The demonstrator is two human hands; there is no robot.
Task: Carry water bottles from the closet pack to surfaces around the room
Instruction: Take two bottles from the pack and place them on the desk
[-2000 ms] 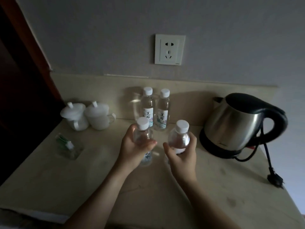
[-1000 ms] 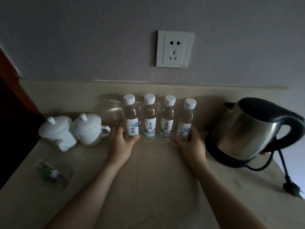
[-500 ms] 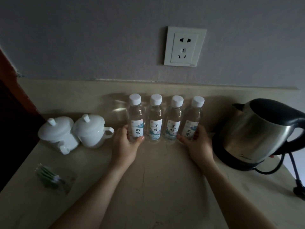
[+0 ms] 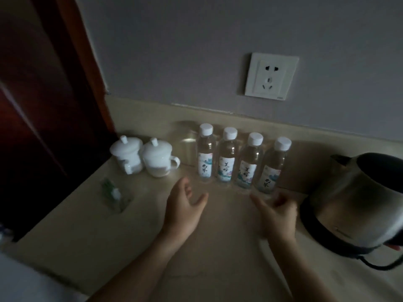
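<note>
Countertop (image 4: pixel 218 247) — four bottles (image 4: pixel 226 158) upright, caps up — both hands (image 4: pixel 183 205) released

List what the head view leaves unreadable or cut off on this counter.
- Kettle: right side and handle cut by the frame edge.
- Packet: dim and blurred, contents unclear.
- Bottle labels: print too small to read.
- Right hand: motion-blurred, finger pose unclear.

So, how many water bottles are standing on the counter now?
4. The clear plastic white-capped water bottles stand in one row along the back wall: first beside the white lidded cups, second, third, fourth nearest the steel kettle. None seems hidden.
</note>
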